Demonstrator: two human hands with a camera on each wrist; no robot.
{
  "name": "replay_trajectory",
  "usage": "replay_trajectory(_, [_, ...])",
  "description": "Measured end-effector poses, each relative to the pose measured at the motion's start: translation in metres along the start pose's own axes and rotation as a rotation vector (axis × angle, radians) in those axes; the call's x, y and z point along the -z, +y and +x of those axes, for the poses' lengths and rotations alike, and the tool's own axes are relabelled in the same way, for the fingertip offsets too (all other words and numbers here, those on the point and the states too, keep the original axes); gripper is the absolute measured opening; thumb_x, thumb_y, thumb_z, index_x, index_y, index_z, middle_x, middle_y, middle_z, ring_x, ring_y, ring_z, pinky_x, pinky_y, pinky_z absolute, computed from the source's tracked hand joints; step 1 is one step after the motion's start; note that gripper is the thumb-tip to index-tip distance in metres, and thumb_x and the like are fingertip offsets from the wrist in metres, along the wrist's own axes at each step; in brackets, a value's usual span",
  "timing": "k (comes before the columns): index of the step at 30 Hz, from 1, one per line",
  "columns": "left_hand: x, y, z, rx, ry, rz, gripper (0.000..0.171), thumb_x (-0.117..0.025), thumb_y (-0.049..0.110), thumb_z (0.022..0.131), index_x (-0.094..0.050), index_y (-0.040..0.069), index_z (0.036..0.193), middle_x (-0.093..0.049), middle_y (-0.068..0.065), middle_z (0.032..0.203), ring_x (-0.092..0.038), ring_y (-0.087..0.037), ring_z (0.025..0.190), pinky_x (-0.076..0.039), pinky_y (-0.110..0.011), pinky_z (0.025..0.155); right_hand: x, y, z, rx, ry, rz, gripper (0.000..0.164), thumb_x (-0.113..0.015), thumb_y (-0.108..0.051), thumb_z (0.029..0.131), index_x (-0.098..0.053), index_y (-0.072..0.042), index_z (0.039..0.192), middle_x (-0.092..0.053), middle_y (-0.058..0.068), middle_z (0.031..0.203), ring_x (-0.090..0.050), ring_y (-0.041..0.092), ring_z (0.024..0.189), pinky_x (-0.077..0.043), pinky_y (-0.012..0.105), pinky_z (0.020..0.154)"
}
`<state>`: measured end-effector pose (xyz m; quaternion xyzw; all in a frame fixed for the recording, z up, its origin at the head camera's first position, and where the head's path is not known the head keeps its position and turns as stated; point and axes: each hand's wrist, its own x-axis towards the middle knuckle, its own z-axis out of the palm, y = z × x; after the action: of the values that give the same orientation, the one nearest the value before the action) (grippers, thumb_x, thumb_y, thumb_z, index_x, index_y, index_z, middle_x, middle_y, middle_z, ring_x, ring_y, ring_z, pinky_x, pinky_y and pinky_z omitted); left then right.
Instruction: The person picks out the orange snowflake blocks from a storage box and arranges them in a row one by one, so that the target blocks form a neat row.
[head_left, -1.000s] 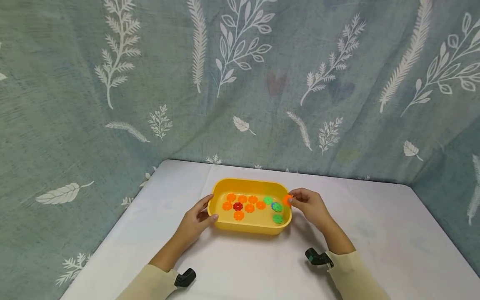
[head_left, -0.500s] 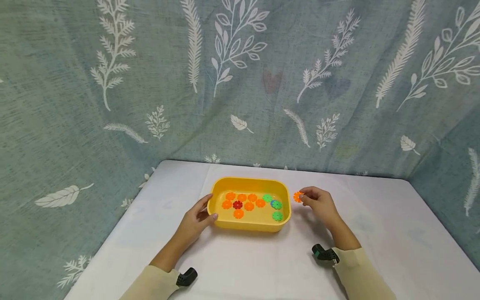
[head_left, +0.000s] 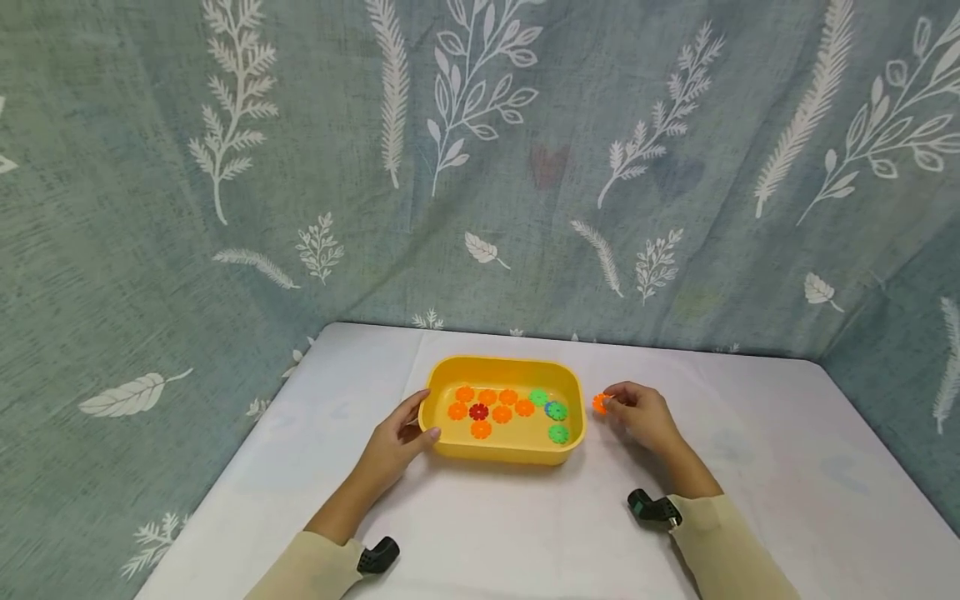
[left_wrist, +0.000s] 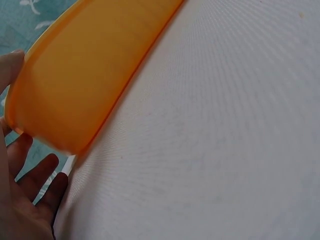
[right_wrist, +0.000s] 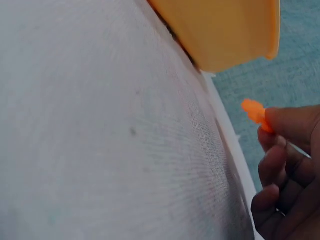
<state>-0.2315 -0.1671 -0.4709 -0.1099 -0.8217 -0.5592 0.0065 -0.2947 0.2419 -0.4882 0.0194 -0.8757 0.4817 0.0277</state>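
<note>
A yellow rectangular tub (head_left: 495, 454) sits on the white table in the head view. Its left end is held by my left hand (head_left: 390, 446), thumb at the front corner and fingers along the side; in the left wrist view the thumb lies over the rim of the tub (left_wrist: 85, 70). My right hand (head_left: 643, 417), just right of the tub, pinches an orange flower-shaped disc (head_left: 600, 403) between thumb and forefinger. The right wrist view shows that orange disc (right_wrist: 255, 112) edge-on beyond the thumb, apart from the tub wall (right_wrist: 230, 30).
Inside the tub lie several orange discs (head_left: 481, 429), a red disc (head_left: 478, 412), green discs (head_left: 558, 434) and a partly covered blue one (head_left: 549, 408). A patterned green-grey curtain (head_left: 420, 250) hangs behind the white table (head_left: 480, 525).
My right hand has moved from the tub's right rim out to the right, carrying the orange disc, and has since dipped slightly. The left hand stays at the tub's left end.
</note>
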Motion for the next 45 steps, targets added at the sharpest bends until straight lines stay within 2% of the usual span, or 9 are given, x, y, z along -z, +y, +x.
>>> replay_trajectory(3, [0.000,-0.007,0.002,0.002,0.006,0.010,0.070,-0.071,0.026,0.091,-0.037,0.014,0.150,-0.043,-0.015,0.147,-0.052,-0.036,0.123,-0.040,-0.050,0.104,-0.002,0.000,0.001,-0.010,0.018,-0.049,0.017,-0.064,-0.008,0.092,-0.069,-0.003,0.107,-0.064,0.006,0.085,-0.053,0.023,0.072,-0.048,0.028,0.056])
replay_trajectory(9, [-0.001,-0.036,0.010,-0.021,0.034,0.037,0.068,-0.072,0.030,0.090,-0.039,0.025,0.149,-0.046,-0.008,0.147,-0.055,-0.027,0.121,-0.044,-0.044,0.101,-0.004,0.000,0.003,-0.019,0.014,-0.151,0.019,-0.064,-0.010,0.092,-0.069,-0.004,0.109,-0.062,0.005,0.084,-0.051,0.021,0.071,-0.046,0.029,0.056])
replay_trajectory(15, [0.002,-0.035,0.010,-0.024,0.049,0.035,0.068,-0.073,0.032,0.089,-0.041,0.027,0.148,-0.047,-0.005,0.146,-0.056,-0.024,0.119,-0.044,-0.044,0.101,-0.004,-0.003,0.006,-0.003,-0.012,-0.272,0.021,-0.067,-0.018,0.092,-0.069,-0.006,0.109,-0.064,0.002,0.085,-0.054,0.020,0.075,-0.048,0.032,0.065])
replay_trajectory(21, [0.003,-0.031,0.009,-0.010,0.038,0.022,0.068,-0.072,0.029,0.090,-0.040,0.026,0.149,-0.047,-0.006,0.146,-0.056,-0.027,0.118,-0.043,-0.045,0.102,-0.004,-0.004,0.005,-0.008,-0.014,-0.305,0.021,-0.067,-0.019,0.092,-0.069,-0.006,0.109,-0.064,0.002,0.086,-0.055,0.020,0.077,-0.050,0.035,0.069])
replay_trajectory(26, [0.002,-0.025,0.009,0.029,0.025,0.028,0.069,-0.071,0.023,0.091,-0.037,0.019,0.151,-0.045,-0.011,0.147,-0.054,-0.033,0.120,-0.041,-0.048,0.103,-0.005,-0.004,0.003,0.000,-0.006,-0.314,0.020,-0.068,-0.018,0.092,-0.070,-0.006,0.107,-0.065,0.002,0.087,-0.055,0.020,0.078,-0.050,0.036,0.070])
replay_trajectory(29, [0.002,-0.025,0.009,0.038,0.024,0.033,0.069,-0.071,0.023,0.091,-0.036,0.019,0.151,-0.045,-0.011,0.147,-0.055,-0.033,0.118,-0.042,-0.047,0.103,-0.005,-0.004,0.003,-0.004,-0.003,-0.316,0.019,-0.068,-0.018,0.092,-0.070,-0.006,0.106,-0.065,0.001,0.087,-0.055,0.020,0.078,-0.050,0.036,0.069])
replay_trajectory(35, [0.001,-0.030,0.009,0.000,0.041,0.029,0.067,-0.072,0.027,0.089,-0.041,0.025,0.148,-0.050,-0.005,0.143,-0.058,-0.026,0.115,-0.045,-0.045,0.101,-0.006,-0.001,0.003,0.001,0.018,-0.315,0.018,-0.067,-0.018,0.092,-0.070,-0.006,0.105,-0.065,0.002,0.088,-0.055,0.020,0.077,-0.049,0.035,0.068])
replay_trajectory(40, [-0.001,-0.035,0.010,-0.016,0.043,0.027,0.067,-0.073,0.030,0.089,-0.041,0.025,0.148,-0.050,-0.004,0.143,-0.058,-0.024,0.115,-0.046,-0.044,0.100,-0.006,0.000,0.004,0.012,0.052,-0.294,0.016,-0.065,-0.014,0.092,-0.070,-0.005,0.104,-0.067,0.003,0.091,-0.056,0.020,0.077,-0.050,0.034,0.067])
replay_trajectory(45, [-0.003,-0.037,0.013,-0.009,0.044,0.037,0.068,-0.073,0.030,0.089,-0.040,0.024,0.149,-0.050,-0.003,0.144,-0.057,-0.022,0.118,-0.045,-0.043,0.100,-0.001,-0.006,0.009,0.001,0.045,-0.266,0.016,-0.063,-0.013,0.093,-0.070,-0.005,0.105,-0.067,0.006,0.095,-0.056,0.022,0.078,-0.051,0.031,0.064])
